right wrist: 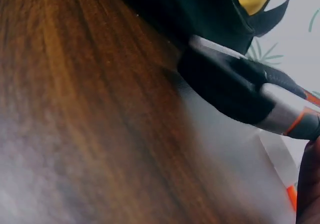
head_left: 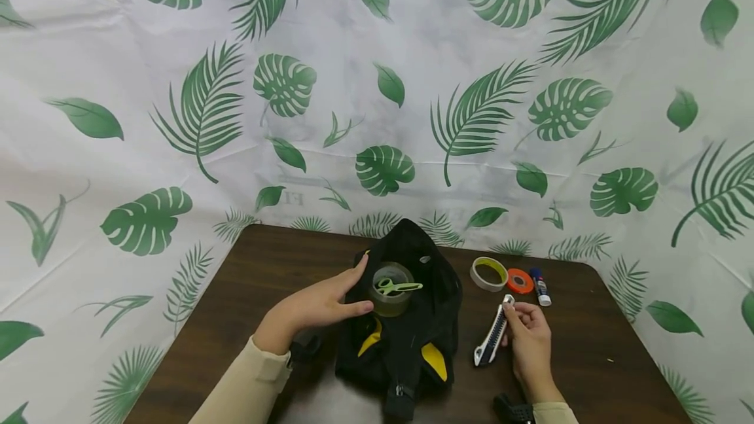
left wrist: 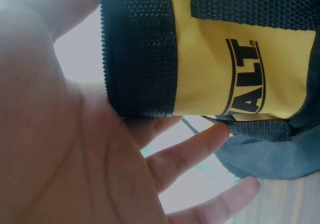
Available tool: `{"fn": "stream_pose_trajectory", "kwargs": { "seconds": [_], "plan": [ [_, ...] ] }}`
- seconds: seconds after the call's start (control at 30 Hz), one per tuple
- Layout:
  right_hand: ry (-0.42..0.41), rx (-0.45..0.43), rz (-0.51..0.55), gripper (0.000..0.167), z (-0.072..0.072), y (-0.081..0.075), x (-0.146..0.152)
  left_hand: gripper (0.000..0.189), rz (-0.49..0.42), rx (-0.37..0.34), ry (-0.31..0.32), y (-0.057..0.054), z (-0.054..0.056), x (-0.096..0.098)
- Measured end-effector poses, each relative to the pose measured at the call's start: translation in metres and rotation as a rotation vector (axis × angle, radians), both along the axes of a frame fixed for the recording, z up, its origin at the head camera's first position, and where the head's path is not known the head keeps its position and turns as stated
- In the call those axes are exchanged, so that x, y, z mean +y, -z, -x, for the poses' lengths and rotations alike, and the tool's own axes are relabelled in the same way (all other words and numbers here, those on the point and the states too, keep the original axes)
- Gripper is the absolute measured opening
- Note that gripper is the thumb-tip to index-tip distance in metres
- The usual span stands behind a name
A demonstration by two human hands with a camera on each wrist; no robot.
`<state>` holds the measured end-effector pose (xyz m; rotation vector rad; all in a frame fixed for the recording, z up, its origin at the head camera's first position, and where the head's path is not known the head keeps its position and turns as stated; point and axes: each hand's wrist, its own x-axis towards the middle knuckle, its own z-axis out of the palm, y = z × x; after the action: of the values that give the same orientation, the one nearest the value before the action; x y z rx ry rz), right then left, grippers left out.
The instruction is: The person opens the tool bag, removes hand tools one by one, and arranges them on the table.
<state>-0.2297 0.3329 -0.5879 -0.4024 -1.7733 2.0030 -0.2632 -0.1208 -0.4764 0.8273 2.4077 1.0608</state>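
A black and yellow tool bag point(head_left: 406, 352) stands with its top gaping on the table. My left hand point(head_left: 321, 309) holds the bag's left rim, thumb at the opening; in the left wrist view the zipped edge lies across the palm beside the yellow panel point(left wrist: 200, 74). Inside the bag are a roll of clear tape point(head_left: 389, 307) and small green-handled scissors point(head_left: 406, 287) lying over it. To the right of the bag, my right hand point(head_left: 532, 345) pinches the upper end of a white and black utility knife point(head_left: 493, 335). The knife hangs tilted in the right wrist view.
Behind the knife lie a cream tape roll point(head_left: 476, 277), an orange tape roll point(head_left: 520, 271) and a blue and white glue stick point(head_left: 540, 287). The dark wooden table point(head_left: 283, 260) meets a leaf-patterned sheet point(head_left: 330, 175) at its back and sides.
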Motion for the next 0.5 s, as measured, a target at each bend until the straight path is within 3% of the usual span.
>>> {"fn": "stream_pose_trajectory", "kwargs": {
  "seconds": [0.2,0.5],
  "plan": [
    [-0.027,-0.074,-0.159,0.032,-0.0008,0.0012,0.0029,0.102,0.006,0.001,0.000,-0.0007,-0.0005,0.0030],
    [-0.152,-0.133,-0.224,0.046,0.0014,0.0043,0.0067,0.102,-0.006,-0.003,0.001,0.0028,-0.0010,0.0038]
  ]
}}
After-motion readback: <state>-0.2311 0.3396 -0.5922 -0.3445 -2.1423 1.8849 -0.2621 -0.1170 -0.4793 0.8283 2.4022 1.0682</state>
